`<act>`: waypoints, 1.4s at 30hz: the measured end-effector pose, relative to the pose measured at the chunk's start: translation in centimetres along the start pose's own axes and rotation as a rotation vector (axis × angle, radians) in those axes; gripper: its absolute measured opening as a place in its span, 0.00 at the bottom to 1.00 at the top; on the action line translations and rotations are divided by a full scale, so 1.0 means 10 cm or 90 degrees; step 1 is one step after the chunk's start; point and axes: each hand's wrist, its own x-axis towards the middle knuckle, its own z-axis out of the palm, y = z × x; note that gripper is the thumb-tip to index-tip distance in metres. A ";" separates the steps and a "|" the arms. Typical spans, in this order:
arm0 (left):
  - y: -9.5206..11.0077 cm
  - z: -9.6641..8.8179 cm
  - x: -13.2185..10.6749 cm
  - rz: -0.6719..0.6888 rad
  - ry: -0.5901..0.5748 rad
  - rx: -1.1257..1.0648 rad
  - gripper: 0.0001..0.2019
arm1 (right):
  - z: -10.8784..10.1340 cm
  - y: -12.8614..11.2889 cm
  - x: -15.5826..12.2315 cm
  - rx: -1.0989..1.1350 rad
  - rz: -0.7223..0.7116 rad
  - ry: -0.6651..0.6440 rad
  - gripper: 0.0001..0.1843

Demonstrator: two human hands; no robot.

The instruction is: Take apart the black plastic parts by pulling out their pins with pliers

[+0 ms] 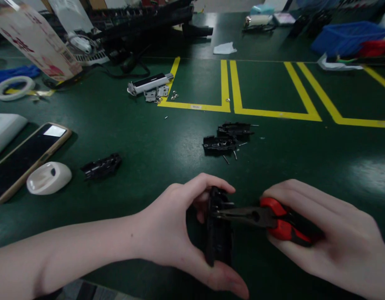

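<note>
My left hand [182,227] is wrapped round a black plastic part [217,233], holding it upright on the green table [142,154] near the front edge. My right hand [329,233] grips red-and-black handled pliers [273,218]. The pliers' dark jaws reach left and touch the upper side of the black part. Both hands are closed on what they hold.
Two more black plastic parts [226,137] with loose small pins lie just beyond the hands. Another black part [101,166] lies to the left, near a white oval piece [48,178] and a phone [23,160]. Yellow tape lines [225,89], a white-and-black bar [150,83] and clutter sit farther back.
</note>
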 end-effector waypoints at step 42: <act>-0.04 -0.02 -0.01 0.092 0.025 0.088 0.39 | 0.00 -0.01 0.03 0.023 -0.002 0.003 0.10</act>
